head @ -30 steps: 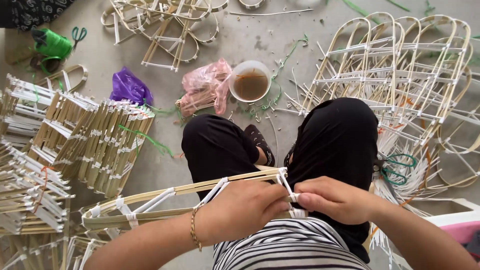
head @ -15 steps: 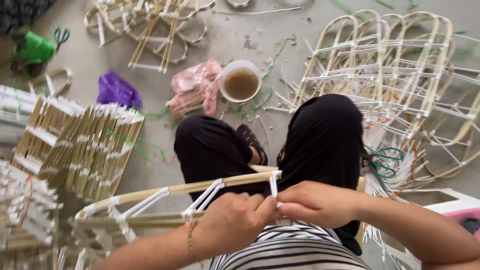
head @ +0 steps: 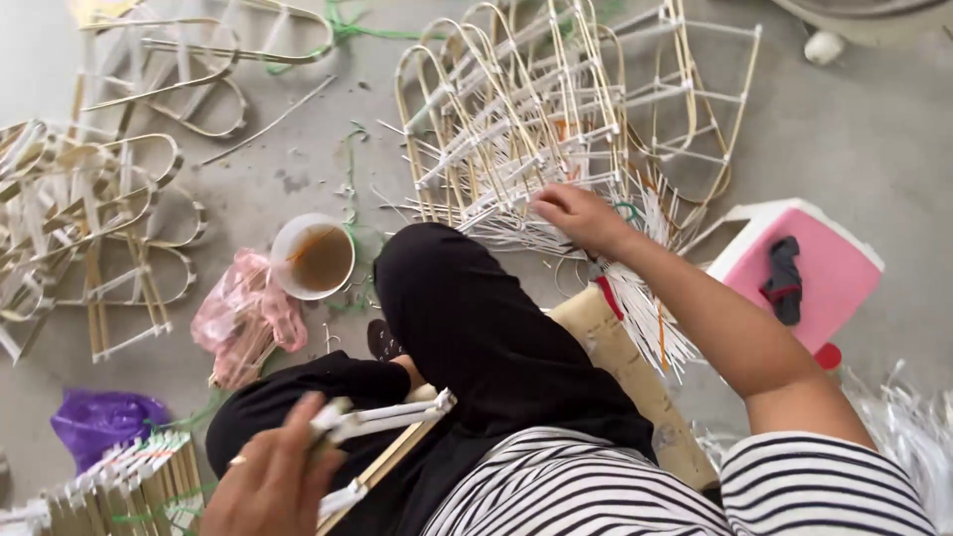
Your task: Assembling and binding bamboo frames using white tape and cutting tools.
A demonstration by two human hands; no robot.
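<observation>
— Head view: a bamboo frame (head: 382, 437) is clasped in the left hand (head: 273, 476), over the lap.
— White strips (head: 556, 233) are touched by the right hand (head: 581, 216), fingers loosely curled, nothing gripped; neighbouring strips could be scattered.

Left hand (head: 273, 476) grips frame (head: 382, 447); right hand (head: 581, 216) touches strips (head: 645, 298).

The scene is viewed from a single head-worn camera, aimed steeply down over the lap at the floor (head: 874, 149), close to both hands.
</observation>
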